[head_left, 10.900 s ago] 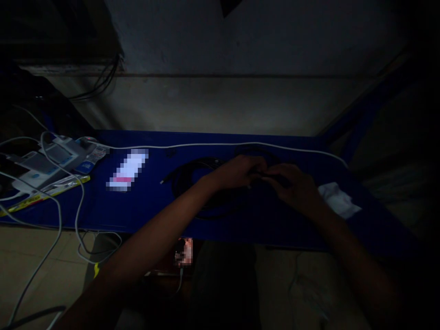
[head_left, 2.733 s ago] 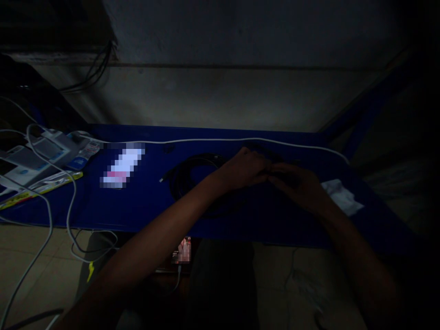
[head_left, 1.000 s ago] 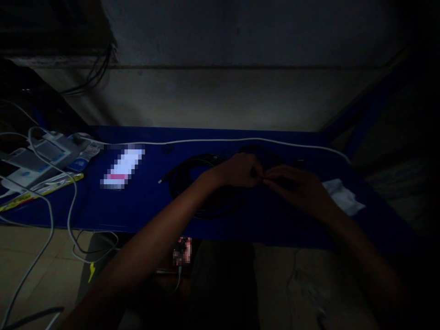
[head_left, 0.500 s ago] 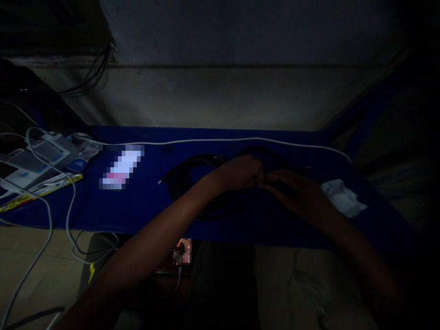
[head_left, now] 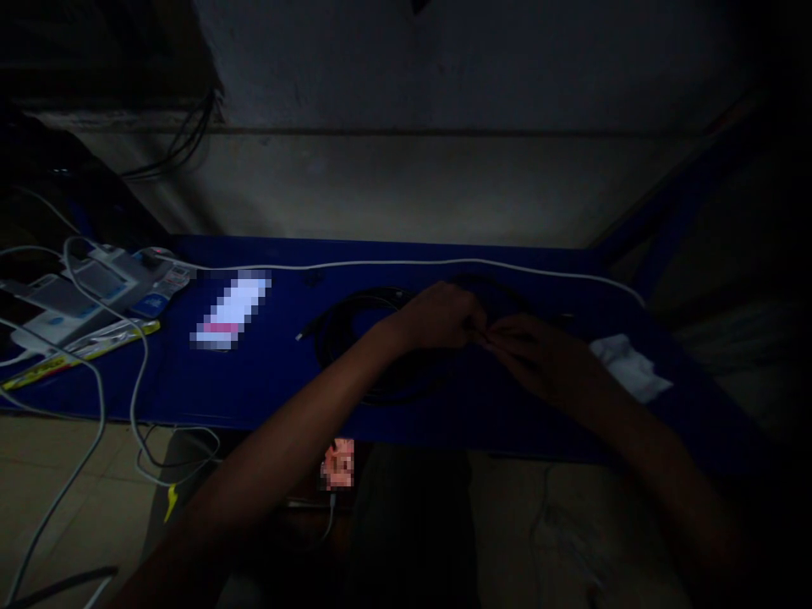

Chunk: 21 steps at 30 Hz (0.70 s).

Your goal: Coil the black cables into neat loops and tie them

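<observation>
The scene is very dark. My left hand point(head_left: 441, 315) and my right hand point(head_left: 539, 357) meet fingertip to fingertip above the middle of a blue table point(head_left: 266, 381). Both have their fingers curled and pinched together on something small that I cannot make out. A coil of black cable point(head_left: 355, 338) lies on the table under and left of my left hand, one loose end pointing left. Whether the pinched piece belongs to this cable is hidden by the dark.
A white cable point(head_left: 406, 264) runs along the table's far edge. A crumpled white cloth point(head_left: 628, 365) lies right of my right hand. White devices and tangled white cords point(head_left: 82, 292) crowd the left end. A pale flat item point(head_left: 232, 309) lies left of the coil.
My hands have stayed together over the same spot, with only small shifts of the fingers. The view has drifted slightly.
</observation>
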{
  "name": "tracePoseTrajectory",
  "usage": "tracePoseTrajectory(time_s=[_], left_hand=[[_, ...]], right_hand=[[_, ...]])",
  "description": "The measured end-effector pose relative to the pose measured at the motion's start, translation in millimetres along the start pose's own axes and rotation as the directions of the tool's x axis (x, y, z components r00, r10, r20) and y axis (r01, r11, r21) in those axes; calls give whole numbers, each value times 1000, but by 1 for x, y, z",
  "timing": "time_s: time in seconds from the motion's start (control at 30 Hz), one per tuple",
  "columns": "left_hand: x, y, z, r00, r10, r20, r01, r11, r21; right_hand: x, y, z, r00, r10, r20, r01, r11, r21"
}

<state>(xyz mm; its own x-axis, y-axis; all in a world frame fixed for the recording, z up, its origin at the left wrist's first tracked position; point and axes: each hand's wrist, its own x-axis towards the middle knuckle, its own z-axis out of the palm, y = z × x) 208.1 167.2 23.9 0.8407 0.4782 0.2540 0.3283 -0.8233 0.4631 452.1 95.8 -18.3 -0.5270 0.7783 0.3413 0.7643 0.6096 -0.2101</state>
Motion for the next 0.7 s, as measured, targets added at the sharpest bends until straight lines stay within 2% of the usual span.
tracePoseTrajectory(time_s=[0.17, 0.33, 0.57, 0.7], left_hand=[[1, 0, 1, 1000, -22, 8, 22, 1000, -16], [0, -2, 2, 1000, -12, -11, 12, 1000, -12], [-3, -2, 2, 997, 72, 11, -72, 997, -31], [-3, -1, -8, 991, 91, -93, -93, 995, -22]], right_hand=[[2, -1, -3, 998, -21, 59, 27, 995, -95], [2, 2, -3, 998, -47, 52, 52, 992, -113], [9, -4, -5, 995, -76, 64, 85, 985, -151], [4, 2, -9, 998, -58, 22, 61, 982, -178]])
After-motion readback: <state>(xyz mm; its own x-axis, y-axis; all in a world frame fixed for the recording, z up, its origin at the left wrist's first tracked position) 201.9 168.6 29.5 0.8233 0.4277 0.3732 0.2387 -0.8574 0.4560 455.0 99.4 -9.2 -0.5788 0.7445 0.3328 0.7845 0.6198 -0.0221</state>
